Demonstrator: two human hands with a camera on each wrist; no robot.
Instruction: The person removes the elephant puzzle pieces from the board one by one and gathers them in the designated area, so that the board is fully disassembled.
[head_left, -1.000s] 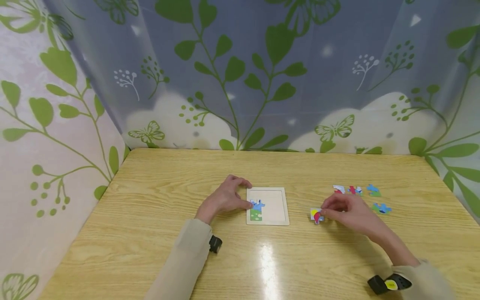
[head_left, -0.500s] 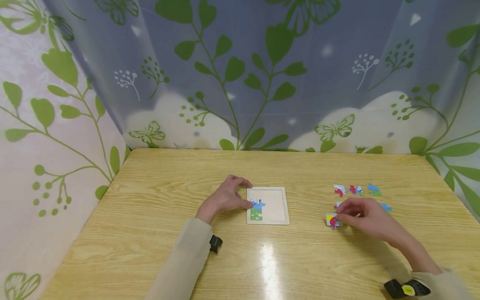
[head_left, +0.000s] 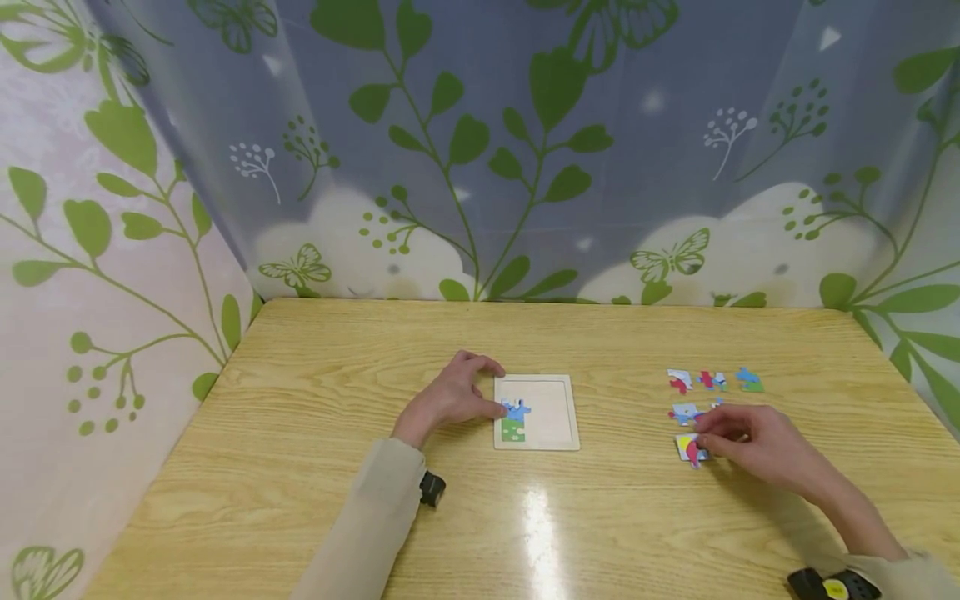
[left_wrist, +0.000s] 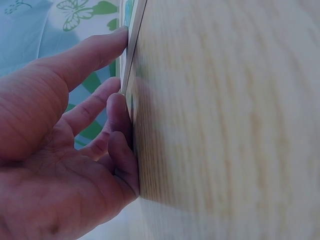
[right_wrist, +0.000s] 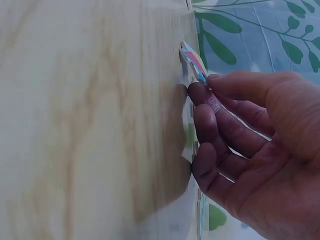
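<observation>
My left hand [head_left: 450,392] rests at the left side of a square wooden puzzle tray [head_left: 573,417]. Its thumb lies over the left rim and a fingertip touches the upper-left corner; the other fingers bend loosely beside the edge in the left wrist view. In the tray, a blue puzzle piece [head_left: 517,411] sits above a green puzzle piece [head_left: 513,430]. My right hand [head_left: 765,442] pinches a yellow, red and white puzzle piece [head_left: 688,448] between thumb and finger. In the right wrist view this piece [right_wrist: 194,61] tilts close over the table.
Beyond the right hand lie a red-and-white piece [head_left: 679,380], a red, white and blue piece [head_left: 712,380] and a blue-green piece [head_left: 749,380]. A blue-and-white piece [head_left: 684,412] is nearer, partly behind the fingers. A patterned curtain [head_left: 480,167] borders the wooden table [head_left: 337,358].
My right hand has moved to the right with its puzzle piece, away from the tray to just in front of the loose pieces. The left hand and tray have stayed put.
</observation>
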